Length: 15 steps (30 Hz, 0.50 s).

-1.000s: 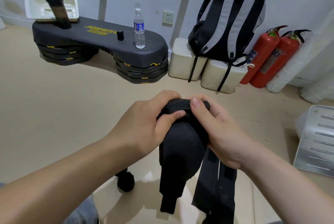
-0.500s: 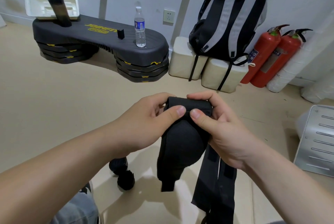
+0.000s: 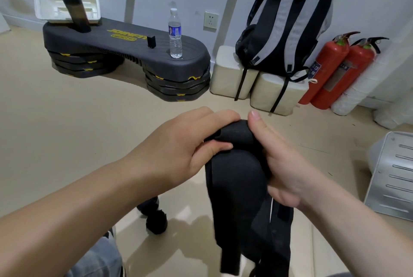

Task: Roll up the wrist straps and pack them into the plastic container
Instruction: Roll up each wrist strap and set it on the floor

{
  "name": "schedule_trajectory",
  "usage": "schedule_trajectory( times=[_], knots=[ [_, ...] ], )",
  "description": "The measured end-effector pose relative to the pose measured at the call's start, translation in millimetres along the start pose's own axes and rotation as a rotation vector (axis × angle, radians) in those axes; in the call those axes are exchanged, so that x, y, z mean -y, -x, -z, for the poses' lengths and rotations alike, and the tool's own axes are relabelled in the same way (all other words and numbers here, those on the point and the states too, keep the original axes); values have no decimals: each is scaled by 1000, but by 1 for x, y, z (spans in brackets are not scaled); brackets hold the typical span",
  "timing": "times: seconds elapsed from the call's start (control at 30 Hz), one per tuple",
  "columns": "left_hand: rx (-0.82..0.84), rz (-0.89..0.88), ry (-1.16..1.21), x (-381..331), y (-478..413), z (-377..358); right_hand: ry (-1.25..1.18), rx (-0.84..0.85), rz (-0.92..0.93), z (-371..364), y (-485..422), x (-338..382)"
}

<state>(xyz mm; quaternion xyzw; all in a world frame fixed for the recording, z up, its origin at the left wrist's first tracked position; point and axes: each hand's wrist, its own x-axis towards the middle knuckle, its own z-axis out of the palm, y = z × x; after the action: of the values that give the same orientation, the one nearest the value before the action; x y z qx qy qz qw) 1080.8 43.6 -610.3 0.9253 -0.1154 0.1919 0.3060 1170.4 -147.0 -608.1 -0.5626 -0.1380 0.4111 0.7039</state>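
A black wrist strap [image 3: 234, 178] hangs in front of me, its top end partly rolled into a thick fold. My left hand [image 3: 185, 149] grips the roll from the left, thumb pressed on its front. My right hand [image 3: 281, 160] grips it from the right, with the index finger raised over the top. More black strap [image 3: 277, 238] dangles below my right wrist. Two rolled black straps [image 3: 154, 216] lie on the floor beneath my left forearm. A white plastic container [image 3: 44, 4] leans against the wall at the far left.
A black stepper platform [image 3: 125, 46] carries a shaker bottle [image 3: 74, 8] and a water bottle [image 3: 175, 33]. A backpack [image 3: 288, 26] sits on white blocks, beside two red fire extinguishers [image 3: 335, 69]. A grey metal panel [image 3: 395, 176] lies at the right.
Both hands have turned the roll over: my left fingers now wrap over its top and my right index finger has lifted above it. The hanging tail swung slightly.
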Motion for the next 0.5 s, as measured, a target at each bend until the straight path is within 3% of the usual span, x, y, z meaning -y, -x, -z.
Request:
schedule_trajectory(
  times=[0.07, 0.2, 0.37, 0.5],
  knots=[
    [-27, 112, 153, -4, 2, -4, -7, -50, 43, 2, 2, -1],
    [47, 524, 720, -20, -1, -9, -26, -76, 105, 1, 5, -2],
    [70, 702, 837, -25, -7, -11, 23, -76, 166, 1, 3, -4],
    [6, 601, 739, -22, -6, -13, 38, -81, 172, 6, 0, -3]
  ],
)
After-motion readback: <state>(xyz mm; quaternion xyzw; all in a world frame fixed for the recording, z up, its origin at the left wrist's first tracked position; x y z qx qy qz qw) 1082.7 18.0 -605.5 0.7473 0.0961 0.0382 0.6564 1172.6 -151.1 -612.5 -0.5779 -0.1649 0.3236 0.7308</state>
